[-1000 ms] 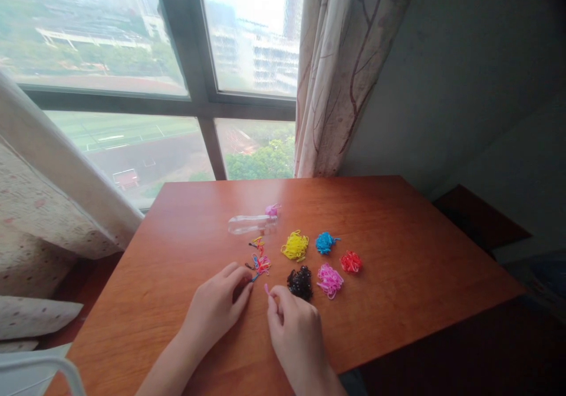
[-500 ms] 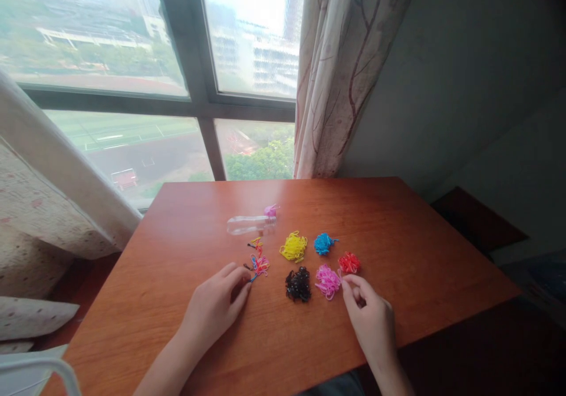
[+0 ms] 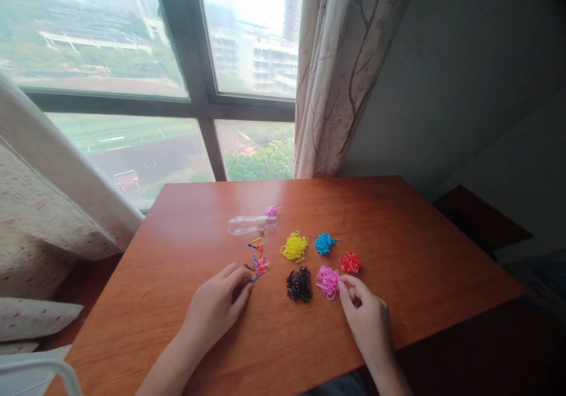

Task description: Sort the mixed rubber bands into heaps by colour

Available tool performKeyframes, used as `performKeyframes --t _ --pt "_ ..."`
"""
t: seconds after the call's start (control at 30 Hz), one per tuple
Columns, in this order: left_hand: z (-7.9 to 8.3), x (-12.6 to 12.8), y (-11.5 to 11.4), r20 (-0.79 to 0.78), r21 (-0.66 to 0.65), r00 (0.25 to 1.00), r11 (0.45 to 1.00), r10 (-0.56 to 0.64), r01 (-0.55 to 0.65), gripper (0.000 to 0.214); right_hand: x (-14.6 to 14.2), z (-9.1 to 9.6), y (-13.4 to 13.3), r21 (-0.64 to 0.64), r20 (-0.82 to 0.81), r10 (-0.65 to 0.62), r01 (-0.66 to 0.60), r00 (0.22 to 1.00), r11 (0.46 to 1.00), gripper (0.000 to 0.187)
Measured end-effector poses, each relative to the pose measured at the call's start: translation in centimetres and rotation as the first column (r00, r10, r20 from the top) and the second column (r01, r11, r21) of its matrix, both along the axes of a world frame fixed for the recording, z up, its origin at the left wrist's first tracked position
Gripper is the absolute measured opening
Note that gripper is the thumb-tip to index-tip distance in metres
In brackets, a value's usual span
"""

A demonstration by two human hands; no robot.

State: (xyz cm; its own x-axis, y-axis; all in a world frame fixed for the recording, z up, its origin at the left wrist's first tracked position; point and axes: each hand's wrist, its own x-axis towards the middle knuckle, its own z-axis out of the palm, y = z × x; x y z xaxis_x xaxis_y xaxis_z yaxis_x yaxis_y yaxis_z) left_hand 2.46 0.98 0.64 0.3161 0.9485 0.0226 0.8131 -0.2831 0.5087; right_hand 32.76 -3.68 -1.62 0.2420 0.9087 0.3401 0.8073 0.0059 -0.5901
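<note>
Small rubber bands lie sorted by colour on the wooden table: a yellow pile, a blue pile, a red pile, a black pile and a pink pile. A mixed-colour cluster lies to their left. My right hand has its fingers pinched together at the pink pile's right edge. My left hand rests on the table, fingers curled, its fingertips beside the mixed cluster.
A clear plastic bottle with a pink cap lies on its side behind the piles. A window and a patterned curtain stand behind the table. A cushioned seat is at the left.
My right hand carried a pink band from beside the black pile rightward to the pink pile and now pinches at that pile's edge. My left hand stayed put.
</note>
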Motion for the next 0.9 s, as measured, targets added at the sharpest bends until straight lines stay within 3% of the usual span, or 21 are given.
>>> performKeyframes --t 0.33,0.57,0.9 --pt "-0.1 0.0 0.0 -0.021 -0.024 1.0 1.0 -0.003 0.003 0.019 -0.4 0.3 -0.1 0.076 0.019 0.004 -0.005 1.0 0.997 0.045" --pt "-0.1 0.0 0.0 -0.014 -0.026 1.0 1.0 -0.002 0.001 0.019 -1.1 -0.1 -0.3 0.143 0.019 0.056 -0.058 0.998 0.988 0.033" --pt "-0.3 -0.2 0.0 0.034 0.032 0.999 0.999 0.015 -0.016 0.018 -4.0 0.5 -0.8 0.13 -0.027 0.193 -0.188 0.981 0.973 0.026"
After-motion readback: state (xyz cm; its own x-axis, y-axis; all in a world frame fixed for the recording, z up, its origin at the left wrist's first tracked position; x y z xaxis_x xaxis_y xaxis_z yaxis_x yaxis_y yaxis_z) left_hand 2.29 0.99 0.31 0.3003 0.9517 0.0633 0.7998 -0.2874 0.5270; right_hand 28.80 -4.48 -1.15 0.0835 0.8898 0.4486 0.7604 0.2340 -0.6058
